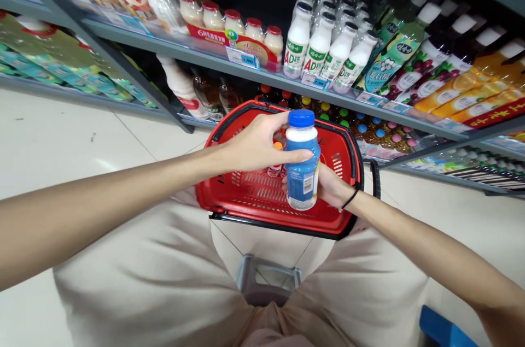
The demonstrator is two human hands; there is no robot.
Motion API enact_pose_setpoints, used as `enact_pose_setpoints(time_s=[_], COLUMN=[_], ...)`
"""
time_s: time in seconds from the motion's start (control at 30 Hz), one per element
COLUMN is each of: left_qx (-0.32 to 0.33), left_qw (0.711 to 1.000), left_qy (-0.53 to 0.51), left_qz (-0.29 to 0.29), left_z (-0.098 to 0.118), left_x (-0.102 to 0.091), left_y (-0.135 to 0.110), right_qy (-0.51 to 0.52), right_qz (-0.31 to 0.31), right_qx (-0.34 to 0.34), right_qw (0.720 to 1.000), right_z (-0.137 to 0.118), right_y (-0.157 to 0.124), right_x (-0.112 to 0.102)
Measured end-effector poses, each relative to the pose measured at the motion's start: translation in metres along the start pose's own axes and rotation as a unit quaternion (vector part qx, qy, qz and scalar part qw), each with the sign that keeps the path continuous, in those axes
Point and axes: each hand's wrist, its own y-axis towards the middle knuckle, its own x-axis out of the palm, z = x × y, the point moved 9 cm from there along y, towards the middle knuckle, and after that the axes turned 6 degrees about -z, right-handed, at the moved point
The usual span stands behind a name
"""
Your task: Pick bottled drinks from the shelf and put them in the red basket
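Observation:
A small plastic bottle (301,172) with a blue cap and blue label is held upright over the red shopping basket (241,196). A barcode on its label faces me. My left hand (254,145) grips it from the left, with thumb and fingers around its upper half. From the right, my right hand (329,186), with a black band at the wrist, holds the bottle's lower side; most of its fingers are hidden behind the bottle. Inside the basket, partly covered by my left hand, are small bottles, one with an orange cap (278,146).
Ahead stands a grey shelf (262,71) with white AD bottles (322,52), red-capped bottles (213,16) and juice bottles (447,68). Lower down are bottles with coloured caps (361,120). A grey stool (268,289) shows between my legs, and a blue object (445,328) lies at the lower right.

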Motion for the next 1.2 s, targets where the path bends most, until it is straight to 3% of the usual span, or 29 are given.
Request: enact_pose_setpoints(time_s=[0.8, 1.2], left_qx=[-0.005, -0.01], left_qw=[1.0, 1.0], left_qy=[0.015, 0.016], left_qz=[-0.017, -0.023], left_z=[0.0012, 0.0034], left_x=[0.0038, 0.0045], left_y=[-0.0008, 0.0001], right_qy=[0.005, -0.006], right_qz=[0.068, 0.041], right_qx=[0.028, 0.017], right_qw=[0.997, 0.999], right_z=[0.0024, 0.0038], right_y=[-0.005, -0.0022], right_x=[-0.0037, -0.0045])
